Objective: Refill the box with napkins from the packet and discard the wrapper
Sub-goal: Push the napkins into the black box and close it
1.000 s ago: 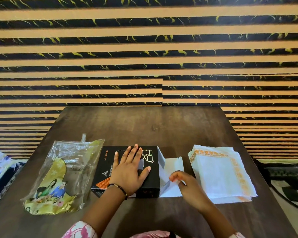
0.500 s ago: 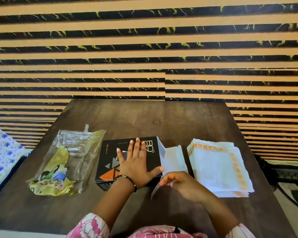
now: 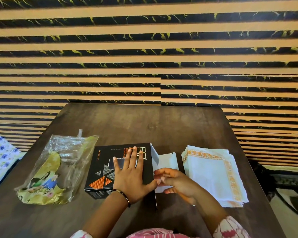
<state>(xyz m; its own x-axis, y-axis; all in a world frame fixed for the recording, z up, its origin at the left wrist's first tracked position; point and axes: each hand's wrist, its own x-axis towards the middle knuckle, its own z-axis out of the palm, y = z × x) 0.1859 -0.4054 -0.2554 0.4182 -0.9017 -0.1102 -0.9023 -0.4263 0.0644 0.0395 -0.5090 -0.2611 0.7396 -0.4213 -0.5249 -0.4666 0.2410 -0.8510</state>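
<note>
Centrally on the dark worktop (image 3: 144, 122) a black box (image 3: 101, 170) is laid flat, its printed top face turned up. The left hand (image 3: 130, 179) is spread flat on that face, fingers straight and slightly fanned, thumb stretched toward the box's right edge; nothing is gripped by it, the box being only pressed down. A dark bead bracelet (image 3: 123, 196) is worn on that wrist.

At the box's right end the flaps are seen open: a white flap (image 3: 167, 160) is laid out on the worktop and a narrower one (image 3: 154, 154) is stood up at the far corner. The right hand (image 3: 175, 182) is held just beside this open end with its fingers curled, and a white flap or sheet at the opening is pinched between thumb and fingertips; which of the two it is cannot be told. The grip is nearly closed.

To the right, close to the right hand, a stack of white napkins (image 3: 213, 176) with orange borders is laid, apart from the box. To the left of the box, close but not touching, the crumpled clear and yellow wrapper (image 3: 58, 169) is laid flat.
</note>
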